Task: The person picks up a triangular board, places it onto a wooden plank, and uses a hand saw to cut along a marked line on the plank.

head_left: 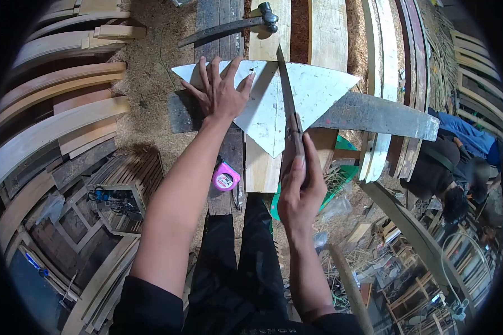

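Observation:
A white, scuffed, roughly triangular board (313, 89) lies across the planks, one corner pointing toward me. My left hand (221, 95) rests on its left part with the fingers spread flat. In my right hand (303, 192) is the handle of a long, narrow-bladed knife (286, 89). The blade lies over the middle of the board, its tip reaching past the far edge. Beyond the board is a hammer (235, 29), its head toward the right. Under the board, a grey plank (380, 114) sticks out to the right.
A pink tape measure (225, 176) sits on a dark plank near my left forearm. Curved wooden pieces (61, 78) are stacked at the left. Pale boards (328, 33) extend away from me. At the right, another person (447, 167) bends low near scattered wood scraps (397, 262).

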A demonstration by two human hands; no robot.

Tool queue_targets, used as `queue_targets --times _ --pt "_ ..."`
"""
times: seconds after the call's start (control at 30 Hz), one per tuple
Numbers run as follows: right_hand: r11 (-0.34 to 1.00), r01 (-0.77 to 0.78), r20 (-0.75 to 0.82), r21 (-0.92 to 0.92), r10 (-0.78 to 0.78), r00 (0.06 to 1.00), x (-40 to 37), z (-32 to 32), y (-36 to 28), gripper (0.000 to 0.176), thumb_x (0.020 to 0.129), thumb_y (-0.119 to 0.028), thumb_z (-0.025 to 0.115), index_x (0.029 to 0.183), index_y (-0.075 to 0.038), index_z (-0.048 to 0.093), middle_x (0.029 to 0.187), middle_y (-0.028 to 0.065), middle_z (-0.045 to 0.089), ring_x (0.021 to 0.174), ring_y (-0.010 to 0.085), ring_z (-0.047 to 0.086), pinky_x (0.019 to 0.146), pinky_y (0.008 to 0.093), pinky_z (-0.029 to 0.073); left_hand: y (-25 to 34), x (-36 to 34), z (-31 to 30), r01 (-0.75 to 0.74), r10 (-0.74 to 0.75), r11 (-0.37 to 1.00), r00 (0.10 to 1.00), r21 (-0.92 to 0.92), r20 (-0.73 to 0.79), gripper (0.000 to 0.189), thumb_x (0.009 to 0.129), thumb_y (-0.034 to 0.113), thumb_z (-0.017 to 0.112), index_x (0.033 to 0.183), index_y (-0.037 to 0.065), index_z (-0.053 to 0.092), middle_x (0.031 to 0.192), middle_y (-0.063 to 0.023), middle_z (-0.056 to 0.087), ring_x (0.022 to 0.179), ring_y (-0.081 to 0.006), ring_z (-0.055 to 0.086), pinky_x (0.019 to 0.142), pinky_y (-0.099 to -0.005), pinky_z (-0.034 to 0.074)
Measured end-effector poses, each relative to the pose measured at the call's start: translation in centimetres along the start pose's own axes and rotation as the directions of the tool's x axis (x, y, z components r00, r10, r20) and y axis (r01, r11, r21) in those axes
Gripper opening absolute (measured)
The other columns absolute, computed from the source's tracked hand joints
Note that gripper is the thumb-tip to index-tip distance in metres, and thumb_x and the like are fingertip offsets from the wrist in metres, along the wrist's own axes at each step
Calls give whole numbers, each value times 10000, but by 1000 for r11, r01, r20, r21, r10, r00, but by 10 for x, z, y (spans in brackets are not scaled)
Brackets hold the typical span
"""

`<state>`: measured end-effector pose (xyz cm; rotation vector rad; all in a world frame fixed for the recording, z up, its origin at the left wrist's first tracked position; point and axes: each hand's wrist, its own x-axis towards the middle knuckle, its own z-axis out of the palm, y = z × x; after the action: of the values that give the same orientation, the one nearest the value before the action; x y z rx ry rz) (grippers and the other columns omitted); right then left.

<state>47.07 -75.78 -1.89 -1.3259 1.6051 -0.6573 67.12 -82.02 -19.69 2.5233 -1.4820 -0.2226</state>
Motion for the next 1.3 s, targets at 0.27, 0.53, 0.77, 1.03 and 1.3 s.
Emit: queue_targets --times 0.27,0.53,0.77,1.03,1.3 --pt "979 177 -43 -101 -182 982 32 15 -6 370 1064 -125 539 1405 14 577 949 252 726 675 186 662 621 350 515 2 2 -2 5 -5 1000 1000 -5 -8 581 963 638 563 1490 403 499 1601 -87 337 1592 -360 40 1103 -854 -93" --pt "985 162 -47 -63 -165 985 62 27 -7 372 1061 -126 528 1393 33 581 1013 296 722 865 255 752 708 389 550 4 1 -6 -23 20 999 998 -47 -63 554 956 605 592 1462 385 543 1557 -98 380 1568 -395 115 1072 -875 -69" --pt "993 95 -10 -74 -96 995 -4 7 -10 392 1062 -134 520 1427 6 558 1064 299 716 793 310 760 652 383 542 5 0 -6 -25 20 999 995 -46 -101 471 973 553 605 1412 387 567 1523 -77 403 1554 -375 167 1091 -864 -28" --pt "994 92 -13 -63 -93 996 47 25 -7 398 1072 -152 526 1421 36 562 1055 232 719 888 225 705 766 332 525 5 -1 -5 -26 22 999 994 -42 -108 454 988 539 589 1415 382 570 1515 -79 415 1551 -379 175 1077 -875 -9" --pt "973 224 -90 -58 -229 969 62 34 9 368 1058 -135 537 1387 22 586 941 286 724 746 327 735 665 387 542 -1 1 0 -27 24 999 996 -26 -88 513 990 537 554 1479 383 531 1544 -102 399 1567 -385 154 1081 -873 -62"
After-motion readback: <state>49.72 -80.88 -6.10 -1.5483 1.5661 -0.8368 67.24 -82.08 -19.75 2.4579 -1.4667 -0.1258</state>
